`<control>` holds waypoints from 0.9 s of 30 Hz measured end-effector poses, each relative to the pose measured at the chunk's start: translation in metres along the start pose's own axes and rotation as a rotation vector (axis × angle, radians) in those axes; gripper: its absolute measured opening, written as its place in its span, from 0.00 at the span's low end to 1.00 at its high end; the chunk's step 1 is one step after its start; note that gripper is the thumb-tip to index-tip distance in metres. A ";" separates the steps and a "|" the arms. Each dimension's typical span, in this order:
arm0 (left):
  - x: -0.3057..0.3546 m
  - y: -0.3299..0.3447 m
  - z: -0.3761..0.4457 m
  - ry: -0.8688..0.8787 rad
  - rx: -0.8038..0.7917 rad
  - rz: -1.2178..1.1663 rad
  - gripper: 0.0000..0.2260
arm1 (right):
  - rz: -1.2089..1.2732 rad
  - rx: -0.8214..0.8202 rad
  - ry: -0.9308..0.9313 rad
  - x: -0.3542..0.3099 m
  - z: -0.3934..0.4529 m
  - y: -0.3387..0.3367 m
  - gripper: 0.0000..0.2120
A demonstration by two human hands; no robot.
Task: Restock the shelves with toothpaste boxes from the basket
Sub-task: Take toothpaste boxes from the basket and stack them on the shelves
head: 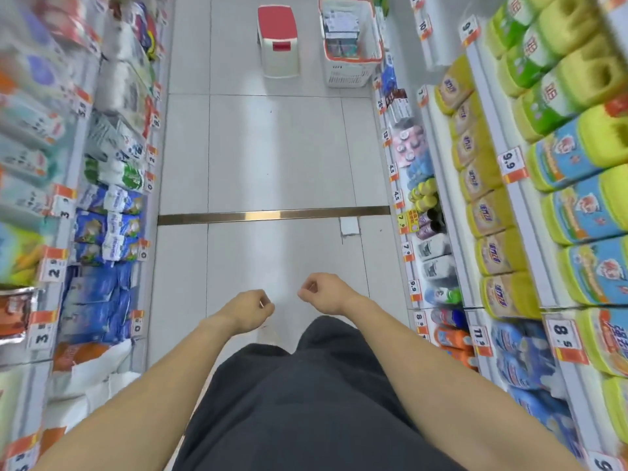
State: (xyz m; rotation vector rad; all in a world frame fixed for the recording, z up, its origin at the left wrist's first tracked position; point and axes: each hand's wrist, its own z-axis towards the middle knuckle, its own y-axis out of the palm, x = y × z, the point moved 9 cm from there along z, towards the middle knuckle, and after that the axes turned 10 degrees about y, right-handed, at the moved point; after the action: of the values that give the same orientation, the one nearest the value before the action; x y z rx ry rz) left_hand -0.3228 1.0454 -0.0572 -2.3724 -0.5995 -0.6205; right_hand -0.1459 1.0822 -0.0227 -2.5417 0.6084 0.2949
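I look down a tiled shop aisle [272, 158] between 2 stocked shelves. Far ahead, beside a red-topped stool [278, 40], stands a white basket [353, 68] with an orange rim, packed with boxes. My left hand [253, 309] and right hand [319, 292] hang curled, holding nothing.

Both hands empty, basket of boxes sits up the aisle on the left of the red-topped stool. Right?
Not quite. In the head view the basket stands to the right of the red-topped stool, by the right shelves. The rest holds: left hand and right hand hold nothing, and boxes fill the basket.
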 end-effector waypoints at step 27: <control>0.023 -0.543 0.363 -0.011 0.066 -0.041 0.12 | -0.080 -0.041 0.017 -0.350 0.372 -0.403 0.12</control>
State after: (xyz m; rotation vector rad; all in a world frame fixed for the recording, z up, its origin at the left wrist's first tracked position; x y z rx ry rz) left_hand -0.4999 1.6744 -0.0627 -2.3085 -0.6649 -0.5976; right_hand -0.2950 1.7145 -0.0573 -2.6032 0.5107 0.2601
